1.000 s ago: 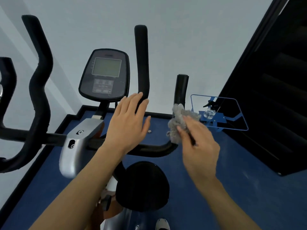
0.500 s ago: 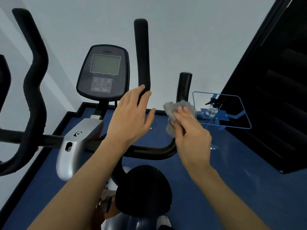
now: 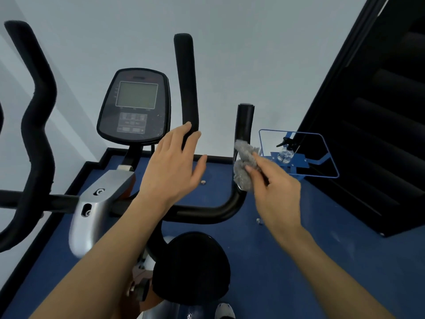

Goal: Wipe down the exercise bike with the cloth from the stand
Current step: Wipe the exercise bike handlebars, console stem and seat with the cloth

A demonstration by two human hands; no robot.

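While my right hand (image 3: 277, 192) pinches the grey cloth (image 3: 245, 168) between thumb and fingers, I have it pressed against the short upright end of the exercise bike's (image 3: 101, 203) right handlebar (image 3: 245, 125), just above the bend where the bar turns up. The cloth is bunched, and part of it wraps the near side of the bar; how far it reaches round the back I cannot tell. My left hand (image 3: 174, 164) is spread wide, fingers apart and holding nothing, with its fingertips (image 3: 187, 126) lying against the lower part of the tall foam-covered upright grip (image 3: 186, 84). Whether the palm also touches the bar is unclear from this angle. Left of that hand stands the console (image 3: 135, 107), its screen blank and grey. Below my forearms sits the black saddle (image 3: 192, 268). Just beyond the cloth, on the blue floor (image 3: 299, 261), stands the blue wire stand (image 3: 299, 155) with a clear spray bottle (image 3: 285, 153) on it. To the far left curves another black handlebar (image 3: 38, 111).
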